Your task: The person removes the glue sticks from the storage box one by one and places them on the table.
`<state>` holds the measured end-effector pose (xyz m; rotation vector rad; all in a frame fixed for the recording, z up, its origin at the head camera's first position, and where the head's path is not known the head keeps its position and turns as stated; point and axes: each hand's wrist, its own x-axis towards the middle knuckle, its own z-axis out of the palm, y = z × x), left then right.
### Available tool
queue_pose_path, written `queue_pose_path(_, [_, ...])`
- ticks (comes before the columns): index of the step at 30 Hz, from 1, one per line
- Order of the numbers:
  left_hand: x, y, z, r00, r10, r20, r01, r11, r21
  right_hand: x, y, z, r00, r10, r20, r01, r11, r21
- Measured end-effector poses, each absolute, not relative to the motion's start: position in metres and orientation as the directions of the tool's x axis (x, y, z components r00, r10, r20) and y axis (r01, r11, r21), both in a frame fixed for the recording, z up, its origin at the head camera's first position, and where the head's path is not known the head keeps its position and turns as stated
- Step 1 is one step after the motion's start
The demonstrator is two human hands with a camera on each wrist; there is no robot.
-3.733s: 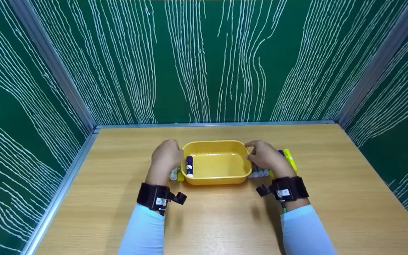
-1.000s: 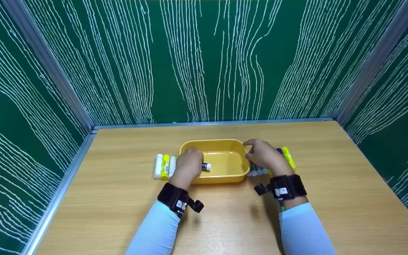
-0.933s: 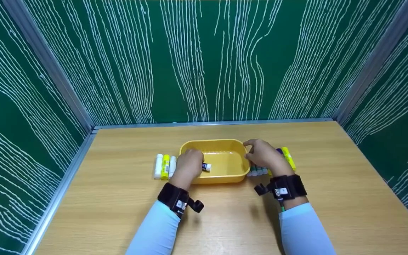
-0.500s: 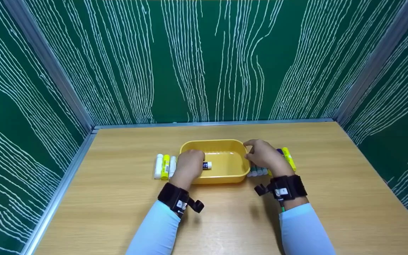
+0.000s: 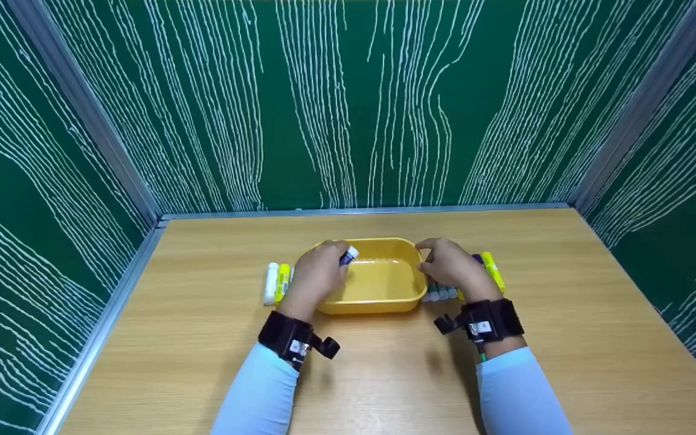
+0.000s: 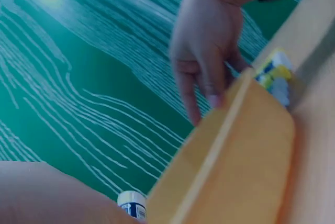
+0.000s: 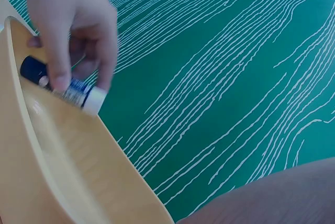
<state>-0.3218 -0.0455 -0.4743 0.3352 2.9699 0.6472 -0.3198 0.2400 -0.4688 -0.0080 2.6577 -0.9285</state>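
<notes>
My left hand grips a dark navy glue stick with a white cap, over the left part of a yellow plastic tub. In the right wrist view, thumb and fingers pinch the tilted glue stick just above the tub's inside. My right hand holds the tub's right end, its thumb and index finger at the rim; the left wrist view shows these fingertips at the rim too. No other thing is seen inside the tub's visible part.
Left of the tub lie a white glue stick and a yellow one, with another partly hidden by the left hand. To the right are several pale-ended sticks and a yellow stick. Green line-patterned walls surround the wooden table.
My left hand went from beside the tub into it and took hold of the navy glue stick. Since half a second ago, it has lifted and tilted the stick. My right hand stays put.
</notes>
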Motion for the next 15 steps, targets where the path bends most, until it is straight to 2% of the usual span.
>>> queue_pose_path(5, [-0.319,-0.059,-0.459,-0.974,0.224,0.021,0.207,0.853,0.48,-0.319,0.24,-0.468,-0.945,-0.102,-0.312,0.117,0.784,-0.61])
queue_pose_path(15, [-0.317,-0.102,-0.434,-0.993,0.109,0.037,0.108,0.777,0.62,-0.319,0.241,-0.471,-0.956,-0.118,-0.268,0.076,0.785,-0.615])
